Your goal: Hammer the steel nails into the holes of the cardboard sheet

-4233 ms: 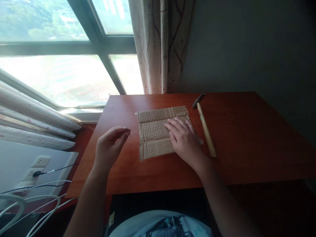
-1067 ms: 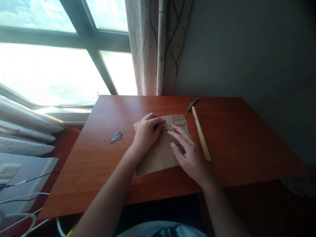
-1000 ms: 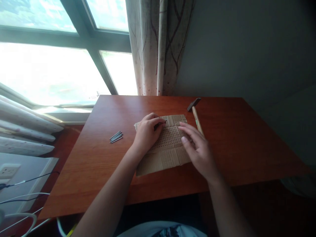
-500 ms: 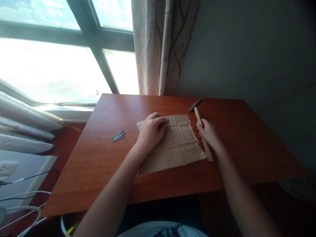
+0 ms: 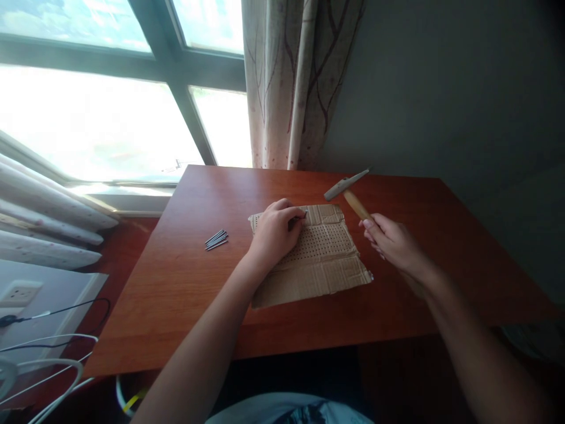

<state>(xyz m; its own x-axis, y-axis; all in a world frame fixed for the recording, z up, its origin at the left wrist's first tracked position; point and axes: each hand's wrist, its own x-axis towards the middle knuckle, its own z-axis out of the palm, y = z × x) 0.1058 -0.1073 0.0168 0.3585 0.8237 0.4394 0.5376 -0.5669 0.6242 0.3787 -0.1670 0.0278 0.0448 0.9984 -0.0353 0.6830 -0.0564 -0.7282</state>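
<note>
My right hand (image 5: 391,242) is wrapped round the wooden handle of a hammer (image 5: 356,204). The hammer is raised, its metal head above the far edge of the cardboard. My left hand (image 5: 279,228) rests on a brown sheet of cardboard (image 5: 311,280) punched with rows of small holes. Its thumb and forefinger pinch a nail (image 5: 305,214), of which only a small dark end shows at the fingertips. Several loose steel nails (image 5: 216,239) lie in a small pile on the table, left of the cardboard.
The reddish-brown wooden table (image 5: 176,306) stands against a window (image 5: 101,123) and a patterned curtain (image 5: 282,88). To the left, below table height, cables (image 5: 48,341) hang near a wall socket (image 5: 21,293).
My right hand has picked the hammer up off the table and swung it up, its head turning leftward towards my left hand. My left hand keeps its pinch on the cardboard.
</note>
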